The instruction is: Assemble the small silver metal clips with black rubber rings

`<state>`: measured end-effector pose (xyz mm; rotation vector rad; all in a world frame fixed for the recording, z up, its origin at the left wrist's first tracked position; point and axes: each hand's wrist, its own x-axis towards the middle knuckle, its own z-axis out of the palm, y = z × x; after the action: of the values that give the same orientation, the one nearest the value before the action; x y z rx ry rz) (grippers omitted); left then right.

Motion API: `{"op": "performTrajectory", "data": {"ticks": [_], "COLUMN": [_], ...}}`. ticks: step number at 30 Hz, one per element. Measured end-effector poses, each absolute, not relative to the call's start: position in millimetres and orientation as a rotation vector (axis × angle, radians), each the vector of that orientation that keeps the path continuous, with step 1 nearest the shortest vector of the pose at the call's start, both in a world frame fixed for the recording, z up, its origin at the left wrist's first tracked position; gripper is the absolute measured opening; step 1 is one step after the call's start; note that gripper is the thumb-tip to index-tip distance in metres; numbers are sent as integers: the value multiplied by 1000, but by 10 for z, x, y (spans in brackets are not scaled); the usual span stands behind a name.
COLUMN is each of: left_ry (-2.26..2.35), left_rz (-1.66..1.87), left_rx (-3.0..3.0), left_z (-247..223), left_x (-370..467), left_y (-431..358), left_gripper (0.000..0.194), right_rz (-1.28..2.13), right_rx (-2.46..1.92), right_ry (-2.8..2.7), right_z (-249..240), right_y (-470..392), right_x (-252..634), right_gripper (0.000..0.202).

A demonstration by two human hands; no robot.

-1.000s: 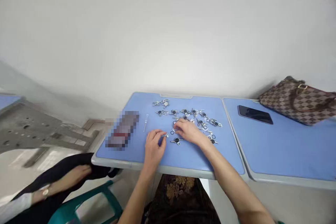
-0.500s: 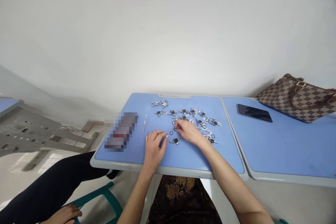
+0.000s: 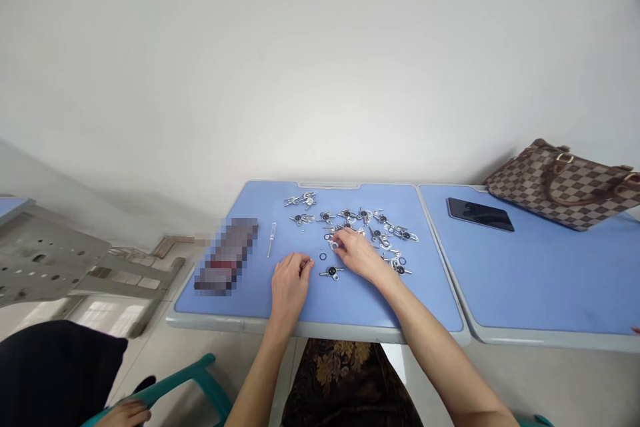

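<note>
My left hand (image 3: 290, 283) rests on the blue desk with its fingers closed. A tiny bit of metal shows at its fingertips, too small to name. My right hand (image 3: 359, 255) is bent over the near side of a scatter of metal parts, thumb and fingers pinching a small silver metal tab (image 3: 334, 246). Between the hands lie a dark ring (image 3: 323, 256) and, nearer to me, a metal part with a round black disc (image 3: 332, 271). Several similar disc parts (image 3: 379, 234) spread behind and to the right of my right hand. Its palm and arm hide some of them.
A small clear-handled screwdriver (image 3: 271, 240) lies left of the parts, beside a blurred-out dark item (image 3: 227, 257). Silver pieces (image 3: 301, 200) sit at the back. On the adjoining desk are a phone (image 3: 480, 214) and a checkered handbag (image 3: 560, 183). Another person's hand (image 3: 125, 413) rests on a green stool (image 3: 195, 373).
The view has shifted slightly. My left fingers have curled in more tightly around the tiny metal bit. My right hand stays at the silver tab. The other person's leg has drawn back to the left.
</note>
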<state>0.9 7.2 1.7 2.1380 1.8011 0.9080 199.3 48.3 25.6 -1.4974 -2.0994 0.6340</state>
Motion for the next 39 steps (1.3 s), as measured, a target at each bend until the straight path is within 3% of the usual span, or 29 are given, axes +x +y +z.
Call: {"op": "performTrajectory", "data": {"ticks": [4,9,14,19,22,24,29,35,39], "left_ry": [1676,1570,1439,1463,1447,1365,1379,1269,1182], "left_rz": [1178,1363,1354,1376,1195,990,1050,1038,1010], "left_rx": [2011,2289,2625,2279,2208,2243,2125,1670,1593], "left_z": [96,193,215,258,227,177,182,425,432], "left_x": [92,390,601,486,308,207,159,324,378], "left_y": [127,189,277,242,113,14,-48,214,304], "left_gripper": [15,30,34,42,24,22,20,23,14], "right_rz": [665,1206,1369,1389,1372,1373,1392,942,770], "right_rx": [-1420,-1118,-981,-940,-932,-932,-953,-946,-909], "right_ry": [-1933,-1430,-1096,-978,-911,-903,-1153,-1926,-2093], "right_z": [338,319,242,269,258,242,290,392,359], "right_y": [406,371,413,439,485,511,417,194,189], "right_x": [1998,1939,1879,1955,2041,2076,2041,1998,1987], "right_gripper": [17,20,28,30,26,28,50,75,76]}}
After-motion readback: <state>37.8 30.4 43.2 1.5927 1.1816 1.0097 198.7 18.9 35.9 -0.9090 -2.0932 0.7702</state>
